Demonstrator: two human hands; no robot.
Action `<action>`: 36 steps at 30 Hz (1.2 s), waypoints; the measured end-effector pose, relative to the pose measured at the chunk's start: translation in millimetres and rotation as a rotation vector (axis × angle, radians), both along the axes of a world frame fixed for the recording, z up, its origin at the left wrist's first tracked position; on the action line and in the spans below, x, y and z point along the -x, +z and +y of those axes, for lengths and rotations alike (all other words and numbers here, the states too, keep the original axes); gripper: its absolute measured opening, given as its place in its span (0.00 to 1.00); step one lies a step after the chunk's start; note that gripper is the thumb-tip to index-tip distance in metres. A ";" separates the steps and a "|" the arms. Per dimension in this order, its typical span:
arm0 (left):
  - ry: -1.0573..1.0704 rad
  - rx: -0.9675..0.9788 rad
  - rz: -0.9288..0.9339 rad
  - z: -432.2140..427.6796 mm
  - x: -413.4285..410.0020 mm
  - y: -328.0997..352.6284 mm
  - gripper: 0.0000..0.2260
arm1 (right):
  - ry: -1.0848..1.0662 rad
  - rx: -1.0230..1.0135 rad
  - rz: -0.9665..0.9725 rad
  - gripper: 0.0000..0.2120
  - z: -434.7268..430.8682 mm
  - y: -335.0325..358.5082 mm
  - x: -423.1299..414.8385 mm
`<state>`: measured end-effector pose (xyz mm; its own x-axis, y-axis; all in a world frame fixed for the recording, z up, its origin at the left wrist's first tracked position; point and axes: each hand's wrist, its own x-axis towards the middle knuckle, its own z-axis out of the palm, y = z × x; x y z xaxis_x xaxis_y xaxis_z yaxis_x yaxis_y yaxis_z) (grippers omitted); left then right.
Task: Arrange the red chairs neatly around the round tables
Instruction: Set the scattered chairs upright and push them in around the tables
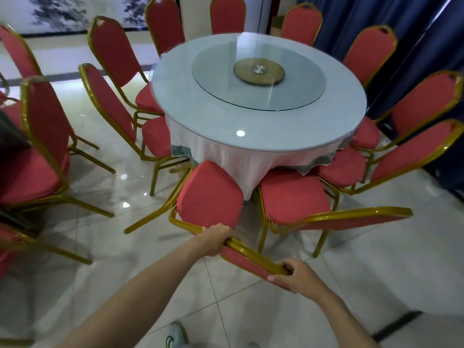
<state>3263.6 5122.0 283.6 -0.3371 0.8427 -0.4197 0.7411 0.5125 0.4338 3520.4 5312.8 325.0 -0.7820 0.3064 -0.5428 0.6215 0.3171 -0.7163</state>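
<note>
Left hand (pixel 215 239) and right hand (pixel 297 275) each grip the backrest rail of a red chair (pixel 211 197), a hold suited to swinging its seat squarely toward the round table (pixel 276 126).

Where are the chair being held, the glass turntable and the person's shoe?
held chair (pixel 209 197): head view, on its red seat cushion.
glass turntable (pixel 218 79): head view, on the glass left of the wooden hub.
shoe (pixel 175 334): head view, on its pale upper at the bottom edge.
</note>
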 end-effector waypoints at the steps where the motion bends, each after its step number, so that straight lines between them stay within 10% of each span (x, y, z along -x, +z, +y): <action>1: 0.002 -0.008 -0.010 1.5 -7.0 4.8 0.22 | 0.003 -0.012 -0.005 0.20 4.5 1.7 -4.2; 36: -0.190 -0.037 0.248 -85.3 19.0 115.7 0.16 | 0.320 -0.370 -0.035 0.14 -107.4 68.9 90.6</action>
<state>3244.7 5036.8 399.3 -0.2607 0.9134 -0.3125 0.9073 0.3424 0.2439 3429.8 5205.4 393.9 -0.8519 0.2309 -0.4700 0.4725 0.7258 -0.4999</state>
